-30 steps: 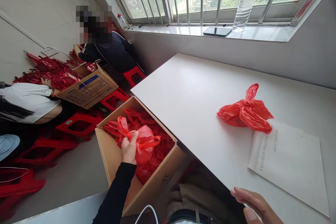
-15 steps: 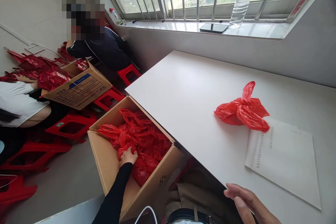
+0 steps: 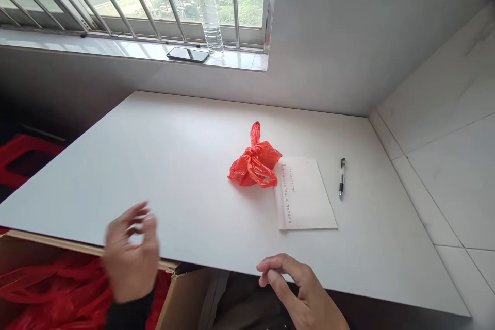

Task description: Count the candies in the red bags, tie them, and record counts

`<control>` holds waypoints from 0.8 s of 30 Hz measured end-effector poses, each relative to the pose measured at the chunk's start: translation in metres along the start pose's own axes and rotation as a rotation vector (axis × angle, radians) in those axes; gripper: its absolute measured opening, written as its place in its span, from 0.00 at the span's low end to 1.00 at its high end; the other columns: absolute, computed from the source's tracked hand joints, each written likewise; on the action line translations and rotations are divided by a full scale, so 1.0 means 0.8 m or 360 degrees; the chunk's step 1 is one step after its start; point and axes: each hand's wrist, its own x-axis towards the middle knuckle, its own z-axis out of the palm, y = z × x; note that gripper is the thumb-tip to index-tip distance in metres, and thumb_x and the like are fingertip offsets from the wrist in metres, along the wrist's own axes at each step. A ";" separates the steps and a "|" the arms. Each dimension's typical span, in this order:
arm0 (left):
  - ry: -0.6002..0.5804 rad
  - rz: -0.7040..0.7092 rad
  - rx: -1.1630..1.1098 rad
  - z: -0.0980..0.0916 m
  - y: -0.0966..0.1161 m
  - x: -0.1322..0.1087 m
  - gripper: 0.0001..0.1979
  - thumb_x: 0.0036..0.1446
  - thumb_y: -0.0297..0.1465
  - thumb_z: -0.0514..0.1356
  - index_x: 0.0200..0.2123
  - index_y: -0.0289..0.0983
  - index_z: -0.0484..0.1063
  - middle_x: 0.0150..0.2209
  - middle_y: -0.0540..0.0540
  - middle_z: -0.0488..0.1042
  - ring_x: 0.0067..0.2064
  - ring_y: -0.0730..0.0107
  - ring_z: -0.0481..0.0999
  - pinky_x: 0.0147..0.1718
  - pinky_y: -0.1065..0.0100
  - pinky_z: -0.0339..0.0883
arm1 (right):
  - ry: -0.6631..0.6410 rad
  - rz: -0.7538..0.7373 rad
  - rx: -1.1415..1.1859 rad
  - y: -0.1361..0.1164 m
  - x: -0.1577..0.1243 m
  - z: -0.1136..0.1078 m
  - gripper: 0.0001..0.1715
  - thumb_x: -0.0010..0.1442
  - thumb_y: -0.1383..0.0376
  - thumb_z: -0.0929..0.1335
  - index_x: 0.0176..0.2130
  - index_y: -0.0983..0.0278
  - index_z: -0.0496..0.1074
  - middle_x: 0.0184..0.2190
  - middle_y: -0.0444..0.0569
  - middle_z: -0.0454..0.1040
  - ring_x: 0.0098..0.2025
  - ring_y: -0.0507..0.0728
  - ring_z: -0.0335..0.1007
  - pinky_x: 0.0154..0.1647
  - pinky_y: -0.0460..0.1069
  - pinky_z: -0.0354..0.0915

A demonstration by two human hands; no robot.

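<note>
My left hand (image 3: pixel 131 252), a little blurred, hovers over the near table edge above the cardboard box. Its fingers are curved and apart, with nothing between them. My right hand (image 3: pixel 301 289) rests at the table's front edge, loosely curled and empty, thumb near the index finger. Between and beyond the hands, a knotted red plastic bag (image 3: pixel 253 162) sits on the white table (image 3: pixel 185 165); what it contains is hidden. The bag's right side touches or overlaps the corner of a sheet of paper or booklet (image 3: pixel 309 196) with printed lines. Neither hand touches the bag.
A cardboard box (image 3: pixel 189 294) full of red plastic bags (image 3: pixel 58 294) stands against the table at lower left. A pen (image 3: pixel 342 178) lies right of the paper. On the windowsill are a phone (image 3: pixel 188 54) and a water bottle (image 3: pixel 211 15). A red stool (image 3: pixel 23 157) is at far left.
My left hand has come out of the box, off the red bags, and up over the table edge, empty. The view has swung right, bringing the pen in and the other people out.
</note>
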 end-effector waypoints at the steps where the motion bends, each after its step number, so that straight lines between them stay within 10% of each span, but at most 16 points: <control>1: -0.0023 0.0129 0.0119 0.031 0.005 0.005 0.13 0.60 0.34 0.64 0.48 0.45 0.76 0.47 0.49 0.71 0.46 0.60 0.68 0.48 0.62 0.62 | -0.0002 0.0014 0.0006 -0.001 0.000 -0.002 0.22 0.67 0.43 0.64 0.42 0.51 0.82 0.33 0.45 0.81 0.36 0.57 0.73 0.27 0.48 0.58; 6: -0.0587 0.0454 0.0298 0.174 0.023 0.028 0.20 0.61 0.37 0.62 0.56 0.43 0.74 0.58 0.42 0.73 0.60 0.52 0.68 0.57 0.54 0.62 | -0.0009 0.0125 0.0020 0.007 -0.001 -0.017 0.26 0.67 0.41 0.63 0.44 0.53 0.80 0.35 0.46 0.81 0.36 0.57 0.72 0.25 0.47 0.56; 10: -0.0694 0.0419 0.0285 0.220 0.020 0.037 0.13 0.61 0.34 0.62 0.48 0.38 0.77 0.48 0.41 0.78 0.54 0.52 0.72 0.56 0.49 0.64 | -0.0017 0.0186 0.0111 0.020 0.005 -0.037 0.27 0.68 0.42 0.61 0.44 0.56 0.78 0.37 0.48 0.80 0.44 0.59 0.74 0.33 0.47 0.64; 19: -0.0924 0.0171 -0.0017 0.139 0.032 -0.012 0.07 0.68 0.37 0.57 0.44 0.44 0.73 0.42 0.49 0.76 0.44 0.69 0.77 0.41 0.68 0.71 | 0.0290 -0.0418 -0.0080 -0.009 0.056 -0.078 0.14 0.72 0.57 0.63 0.52 0.53 0.73 0.50 0.46 0.77 0.53 0.58 0.72 0.55 0.52 0.68; 24: -0.1143 0.0085 -0.0094 0.110 0.041 -0.047 0.06 0.69 0.37 0.55 0.43 0.46 0.72 0.45 0.50 0.73 0.49 0.69 0.75 0.46 0.69 0.71 | 0.0367 -0.0860 -0.0511 -0.017 0.094 -0.055 0.25 0.69 0.64 0.66 0.64 0.57 0.65 0.56 0.50 0.72 0.58 0.61 0.65 0.61 0.59 0.65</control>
